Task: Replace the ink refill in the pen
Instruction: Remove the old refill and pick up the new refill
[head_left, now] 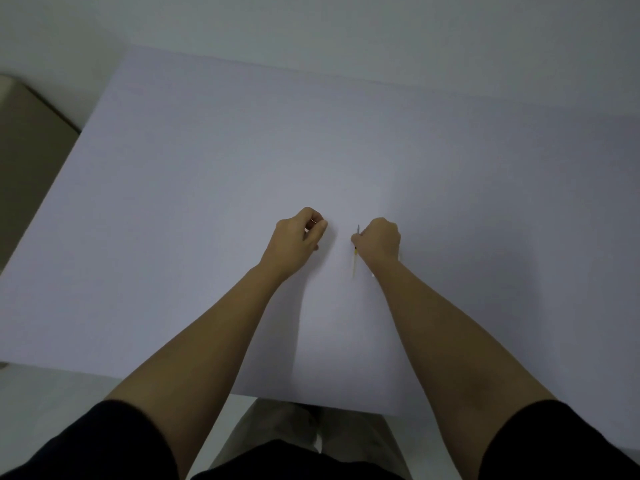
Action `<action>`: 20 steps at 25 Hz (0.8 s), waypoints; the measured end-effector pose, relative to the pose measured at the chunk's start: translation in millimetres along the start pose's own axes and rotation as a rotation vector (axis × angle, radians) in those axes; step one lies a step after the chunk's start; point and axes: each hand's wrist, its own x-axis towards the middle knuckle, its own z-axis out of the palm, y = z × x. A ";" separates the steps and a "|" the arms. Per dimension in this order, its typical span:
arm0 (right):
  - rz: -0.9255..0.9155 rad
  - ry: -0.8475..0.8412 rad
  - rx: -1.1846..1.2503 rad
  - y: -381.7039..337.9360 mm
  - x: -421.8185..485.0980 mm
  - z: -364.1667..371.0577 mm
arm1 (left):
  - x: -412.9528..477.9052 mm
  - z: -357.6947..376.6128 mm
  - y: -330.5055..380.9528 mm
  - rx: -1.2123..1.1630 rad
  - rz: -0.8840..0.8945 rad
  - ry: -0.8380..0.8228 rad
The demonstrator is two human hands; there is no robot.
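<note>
My right hand is closed around a thin ink refill; its grey tip pokes up past my fingers and its yellowish tube runs down toward me. A pale piece shows under the same wrist, too hidden to name. My left hand is closed on a small whitish pen part, mostly hidden by the fingers. Both hands hover over the middle of the white table, a hand's width apart.
The table's near edge runs just above my lap, its left edge slants away at the left. A beige box or piece of furniture stands beyond the left edge. A pale wall rises behind the table.
</note>
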 end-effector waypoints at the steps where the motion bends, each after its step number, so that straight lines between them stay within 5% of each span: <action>1: 0.024 -0.004 0.041 -1.3 -0.1 -0.1 | -1.3 -1.2 -1.4 -0.004 -0.011 0.002; 13: 0.048 0.022 -0.041 -10.9 -8.5 8.0 | -6.8 -13.8 2.0 -0.053 -0.017 -0.012; 20: 0.145 -0.046 0.400 -16.3 -8.7 0.5 | -11.9 -16.0 -2.6 -0.055 -0.015 -0.046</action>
